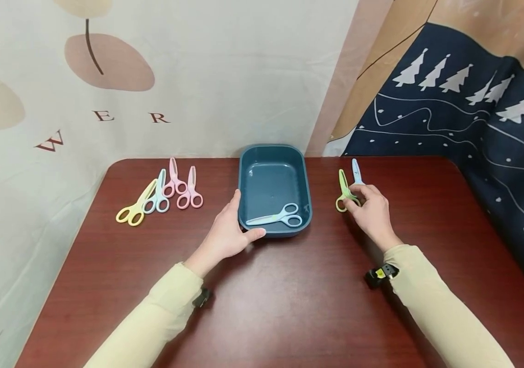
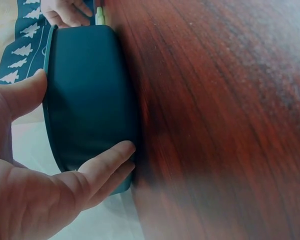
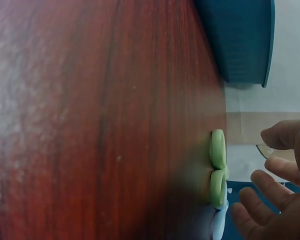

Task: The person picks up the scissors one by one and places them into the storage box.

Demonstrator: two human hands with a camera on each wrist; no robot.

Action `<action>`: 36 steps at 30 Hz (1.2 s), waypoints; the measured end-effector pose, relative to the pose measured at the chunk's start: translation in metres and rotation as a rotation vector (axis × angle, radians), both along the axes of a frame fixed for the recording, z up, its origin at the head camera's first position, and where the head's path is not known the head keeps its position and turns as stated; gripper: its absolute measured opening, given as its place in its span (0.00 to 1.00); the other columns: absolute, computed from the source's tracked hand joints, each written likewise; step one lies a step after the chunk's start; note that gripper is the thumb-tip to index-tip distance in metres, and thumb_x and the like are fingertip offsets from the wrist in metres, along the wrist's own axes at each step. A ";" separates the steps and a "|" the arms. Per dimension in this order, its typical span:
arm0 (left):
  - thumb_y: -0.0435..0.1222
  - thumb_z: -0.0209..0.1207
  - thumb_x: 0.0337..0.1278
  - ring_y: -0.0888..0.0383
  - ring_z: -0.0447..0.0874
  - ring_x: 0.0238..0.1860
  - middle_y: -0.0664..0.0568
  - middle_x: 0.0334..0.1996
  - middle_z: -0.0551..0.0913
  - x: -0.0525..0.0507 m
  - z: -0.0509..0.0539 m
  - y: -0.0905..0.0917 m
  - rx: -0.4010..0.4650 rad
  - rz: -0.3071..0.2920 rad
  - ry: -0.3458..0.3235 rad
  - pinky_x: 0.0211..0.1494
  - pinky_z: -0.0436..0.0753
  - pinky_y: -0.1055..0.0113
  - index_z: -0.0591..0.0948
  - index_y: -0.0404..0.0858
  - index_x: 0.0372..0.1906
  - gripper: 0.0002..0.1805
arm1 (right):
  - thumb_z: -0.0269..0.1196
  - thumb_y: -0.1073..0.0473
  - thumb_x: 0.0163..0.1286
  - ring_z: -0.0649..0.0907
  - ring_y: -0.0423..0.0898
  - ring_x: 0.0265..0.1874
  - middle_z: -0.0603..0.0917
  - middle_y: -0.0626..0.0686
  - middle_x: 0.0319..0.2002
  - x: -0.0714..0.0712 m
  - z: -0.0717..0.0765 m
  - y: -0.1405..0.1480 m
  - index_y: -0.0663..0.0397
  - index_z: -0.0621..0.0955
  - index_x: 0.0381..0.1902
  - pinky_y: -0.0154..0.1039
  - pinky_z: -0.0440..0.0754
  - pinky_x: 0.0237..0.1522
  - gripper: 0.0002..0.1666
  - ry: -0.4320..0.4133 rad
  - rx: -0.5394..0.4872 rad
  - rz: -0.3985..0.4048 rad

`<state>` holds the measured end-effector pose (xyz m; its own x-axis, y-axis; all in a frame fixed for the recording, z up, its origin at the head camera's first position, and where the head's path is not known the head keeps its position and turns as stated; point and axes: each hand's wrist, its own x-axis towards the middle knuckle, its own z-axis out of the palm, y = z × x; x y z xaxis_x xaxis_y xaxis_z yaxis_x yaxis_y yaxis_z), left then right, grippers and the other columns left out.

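A blue-green bin (image 1: 272, 186) holds light blue scissors (image 1: 276, 218) lying across its near end. My left hand (image 1: 225, 235) rests at the bin's near left corner, fingers extended along the side wall and thumb at the rim; in the left wrist view the fingers (image 2: 107, 167) lie straight against the bin (image 2: 87, 100). On the right, my right hand (image 1: 373, 212) is over the handles of green scissors (image 1: 343, 185) and light blue scissors (image 1: 356, 171). The right wrist view shows this hand (image 3: 285, 190) with fingers apart, beside and clear of the green handles (image 3: 218, 150).
Left of the bin lie yellow scissors (image 1: 144, 199), light blue scissors (image 1: 159, 191) and two pink pairs, one (image 1: 173, 174) behind the other (image 1: 191, 186). A printed cloth (image 1: 207, 76) hangs behind the dark red table (image 1: 289, 306), and a navy tree-patterned cloth (image 1: 455, 112) hangs at the right.
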<state>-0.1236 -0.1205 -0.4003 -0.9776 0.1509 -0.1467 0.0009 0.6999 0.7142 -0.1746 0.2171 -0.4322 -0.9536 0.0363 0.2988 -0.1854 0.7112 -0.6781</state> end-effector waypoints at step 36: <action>0.46 0.73 0.57 0.39 0.56 0.79 0.33 0.81 0.53 -0.002 -0.001 -0.001 -0.021 -0.003 -0.010 0.80 0.60 0.46 0.43 0.30 0.83 0.62 | 0.74 0.58 0.62 0.75 0.65 0.51 0.79 0.70 0.52 -0.003 -0.009 0.004 0.72 0.81 0.55 0.60 0.72 0.56 0.29 -0.202 0.105 -0.036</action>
<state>-0.1254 -0.1211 -0.4013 -0.9757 0.1502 -0.1594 -0.0043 0.7146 0.6995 -0.1779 0.2211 -0.4409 -0.9932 0.0498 0.1056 -0.0267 0.7837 -0.6206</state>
